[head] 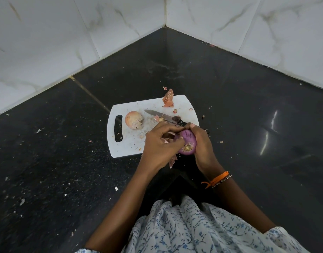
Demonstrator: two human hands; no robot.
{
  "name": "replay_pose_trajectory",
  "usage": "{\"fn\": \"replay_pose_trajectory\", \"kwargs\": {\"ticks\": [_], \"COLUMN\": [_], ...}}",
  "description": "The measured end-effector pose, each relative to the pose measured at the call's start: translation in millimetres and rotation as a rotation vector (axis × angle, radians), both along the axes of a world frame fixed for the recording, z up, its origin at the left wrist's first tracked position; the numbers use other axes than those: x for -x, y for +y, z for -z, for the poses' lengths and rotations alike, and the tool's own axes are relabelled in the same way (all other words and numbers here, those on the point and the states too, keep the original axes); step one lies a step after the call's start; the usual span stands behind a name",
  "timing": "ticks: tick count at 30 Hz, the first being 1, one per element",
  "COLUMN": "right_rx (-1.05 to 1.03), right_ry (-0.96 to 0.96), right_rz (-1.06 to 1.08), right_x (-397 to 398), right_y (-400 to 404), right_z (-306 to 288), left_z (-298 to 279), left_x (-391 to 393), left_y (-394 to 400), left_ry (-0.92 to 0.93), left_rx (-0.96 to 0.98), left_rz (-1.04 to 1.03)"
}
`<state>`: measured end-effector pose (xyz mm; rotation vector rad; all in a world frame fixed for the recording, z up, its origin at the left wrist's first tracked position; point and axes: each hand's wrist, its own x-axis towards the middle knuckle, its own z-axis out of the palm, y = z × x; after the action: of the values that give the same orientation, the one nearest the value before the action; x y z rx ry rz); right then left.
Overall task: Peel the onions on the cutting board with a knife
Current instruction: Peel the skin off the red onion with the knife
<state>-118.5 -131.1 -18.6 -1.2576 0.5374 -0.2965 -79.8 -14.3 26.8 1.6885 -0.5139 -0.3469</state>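
A purple, mostly peeled onion is held above the near right corner of the white cutting board. My right hand grips it from the right, root end facing me. My left hand pinches loose skin at the onion's left side. A second onion, still in its pale brown skin, sits on the board near the handle slot. The knife lies on the board beyond my hands, blade pointing left, its black handle partly hidden behind my fingers.
Peeled skin lies at the board's far edge, with smaller scraps on the board and the black counter. White tiled walls meet in a corner behind. My patterned clothing fills the bottom of the view.
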Motion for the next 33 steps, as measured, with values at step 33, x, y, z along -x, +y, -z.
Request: {"fn": "replay_pose_trajectory", "kwargs": {"ticks": [33], "right_rx": [0.075], "right_ry": [0.056], "right_rz": [0.031], "right_x": [-3.8], "right_y": [-5.8], "right_z": [22.1], "left_z": [6.6], "left_x": [-3.2], "left_y": [7.1], "left_ry": [-0.221], "left_rx": [0.028], "left_rz": [-0.034]}}
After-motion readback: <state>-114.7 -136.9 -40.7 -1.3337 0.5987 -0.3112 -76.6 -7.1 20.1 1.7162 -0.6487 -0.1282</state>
